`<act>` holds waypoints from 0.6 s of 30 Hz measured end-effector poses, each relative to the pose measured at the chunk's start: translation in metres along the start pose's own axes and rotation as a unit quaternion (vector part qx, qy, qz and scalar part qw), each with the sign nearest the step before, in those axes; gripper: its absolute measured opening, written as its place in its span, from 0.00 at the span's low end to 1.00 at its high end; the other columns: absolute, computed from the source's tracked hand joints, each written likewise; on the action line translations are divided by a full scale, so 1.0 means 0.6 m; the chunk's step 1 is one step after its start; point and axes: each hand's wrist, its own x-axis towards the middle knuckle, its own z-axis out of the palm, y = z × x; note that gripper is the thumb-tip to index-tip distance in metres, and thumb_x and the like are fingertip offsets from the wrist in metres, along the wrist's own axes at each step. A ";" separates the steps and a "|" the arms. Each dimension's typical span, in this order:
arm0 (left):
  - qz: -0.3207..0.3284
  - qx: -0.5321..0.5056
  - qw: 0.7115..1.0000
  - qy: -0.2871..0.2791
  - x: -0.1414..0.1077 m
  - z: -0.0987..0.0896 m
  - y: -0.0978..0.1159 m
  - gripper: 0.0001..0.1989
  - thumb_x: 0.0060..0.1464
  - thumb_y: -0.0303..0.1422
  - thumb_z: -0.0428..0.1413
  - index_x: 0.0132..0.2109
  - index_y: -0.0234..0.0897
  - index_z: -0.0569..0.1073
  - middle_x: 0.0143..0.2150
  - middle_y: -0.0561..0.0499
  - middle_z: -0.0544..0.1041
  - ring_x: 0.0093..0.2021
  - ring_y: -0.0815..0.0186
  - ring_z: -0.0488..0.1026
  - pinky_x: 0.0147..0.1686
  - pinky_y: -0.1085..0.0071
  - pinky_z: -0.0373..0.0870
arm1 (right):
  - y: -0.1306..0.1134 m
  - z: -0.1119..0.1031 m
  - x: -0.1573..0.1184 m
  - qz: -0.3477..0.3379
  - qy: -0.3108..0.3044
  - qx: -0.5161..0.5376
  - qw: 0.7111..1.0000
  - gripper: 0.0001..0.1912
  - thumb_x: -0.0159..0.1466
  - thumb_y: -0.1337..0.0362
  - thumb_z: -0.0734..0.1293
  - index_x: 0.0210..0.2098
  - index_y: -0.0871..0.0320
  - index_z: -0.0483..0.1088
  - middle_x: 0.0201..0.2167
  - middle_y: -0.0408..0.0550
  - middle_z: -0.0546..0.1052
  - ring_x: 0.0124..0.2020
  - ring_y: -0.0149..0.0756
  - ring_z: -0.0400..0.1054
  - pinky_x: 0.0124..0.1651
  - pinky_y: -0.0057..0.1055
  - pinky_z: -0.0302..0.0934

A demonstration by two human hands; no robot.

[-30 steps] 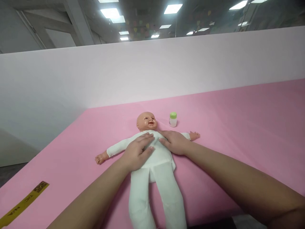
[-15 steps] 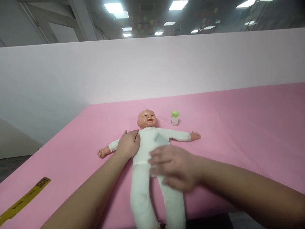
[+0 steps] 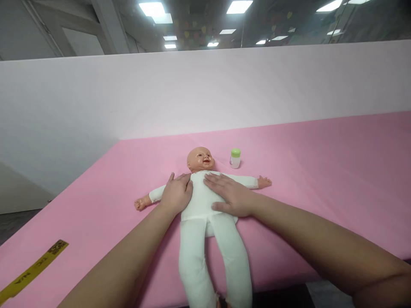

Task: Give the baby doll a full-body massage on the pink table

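Note:
A baby doll (image 3: pixel 198 199) with a white cloth body lies on its back, arms spread to both sides and legs pointing toward me. My left hand (image 3: pixel 176 193) rests on the doll's shoulder and side at the left of the chest, fingers laid out. Flat across the right half of the chest lies my right hand (image 3: pixel 233 194), its fingers stretched and the thumb apart. Neither hand grasps anything. Parts of the doll's upper arms and sides are hidden beneath my hands.
A small clear jar with a green lid (image 3: pixel 235 158) stands upright to the right of the doll's head. Pink cloth (image 3: pixel 308 171) covers the table. A yellow printed strip (image 3: pixel 35 269) is at lower left. Behind the table rises a white panel (image 3: pixel 205 92) with glass above.
My right hand has moved up from the doll's hip onto its chest and settled flat. The doll has shifted slightly to the right, and its head is turned a little more that way.

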 end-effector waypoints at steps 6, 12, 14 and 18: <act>-0.013 -0.018 1.000 -0.010 -0.001 -0.005 0.001 0.21 0.73 0.36 0.44 0.62 0.42 0.75 0.64 0.44 0.78 0.64 0.54 0.75 0.76 0.40 0.49 | 0.035 -0.003 0.007 0.070 0.031 0.004 0.997 0.50 0.74 0.33 0.57 0.80 0.61 0.48 0.79 0.57 0.52 0.79 0.56 0.49 0.79 0.55 0.47; -0.038 -0.024 0.999 0.020 -0.006 -0.012 -0.001 0.23 0.70 0.38 0.47 0.64 0.37 0.75 0.66 0.41 0.76 0.67 0.51 0.72 0.77 0.40 0.49 | 0.046 -0.022 -0.002 0.130 0.044 0.008 0.990 0.40 0.74 0.34 0.58 0.75 0.51 0.60 0.66 0.53 0.75 0.63 0.57 0.71 0.65 0.51 0.63; -0.008 -0.044 0.997 0.064 -0.018 -0.024 0.009 0.24 0.67 0.39 0.51 0.65 0.36 0.74 0.66 0.41 0.77 0.68 0.51 0.72 0.77 0.42 0.49 | 0.043 -0.024 -0.004 0.153 0.050 0.002 0.987 0.39 0.75 0.34 0.57 0.74 0.51 0.63 0.63 0.53 0.77 0.61 0.57 0.73 0.63 0.49 0.64; 0.187 -0.177 0.964 0.071 -0.060 -0.059 0.065 0.15 0.64 0.35 0.54 0.53 0.43 0.82 0.52 0.49 0.85 0.54 0.57 0.82 0.70 0.52 0.68 | 0.037 -0.023 -0.003 0.164 0.062 -0.006 0.985 0.36 0.76 0.36 0.56 0.73 0.50 0.65 0.60 0.52 0.79 0.59 0.55 0.74 0.61 0.47 0.65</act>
